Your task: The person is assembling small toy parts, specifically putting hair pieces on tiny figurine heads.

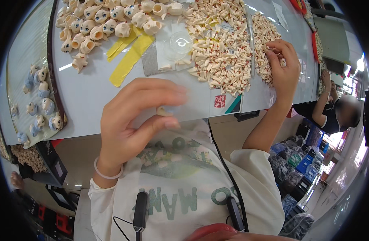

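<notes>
A: What do I have closest to me?

B: My left hand [126, 114], blurred, above the near edge of the table [86, 116]. Its thumb and fingers are curled around a small pale-and-blue piece [164, 111], part of which the fingers hide.

A: How would I keep that grip?

B: Lightly, I'd say: just enough to stop it turning, with the wanted side left uncovered. I'd steady the hand too.

A: And my right hand [284, 66]?

B: Further out, at the narrow pile [261, 60] of small pale bits. Thumb and forefinger are nearly together; I can't tell whether a bit is between them.

A: My advice there?

B: I'd pick from the pile's edge, one bit at a time, and check which way its point faces.

A: Beyond that?

B: The broad pile [222, 52] of pointed bits lies left of the narrow one, across a thin divider [251, 44]. The doll heads [108, 18] lie at the far left of the table.
</notes>
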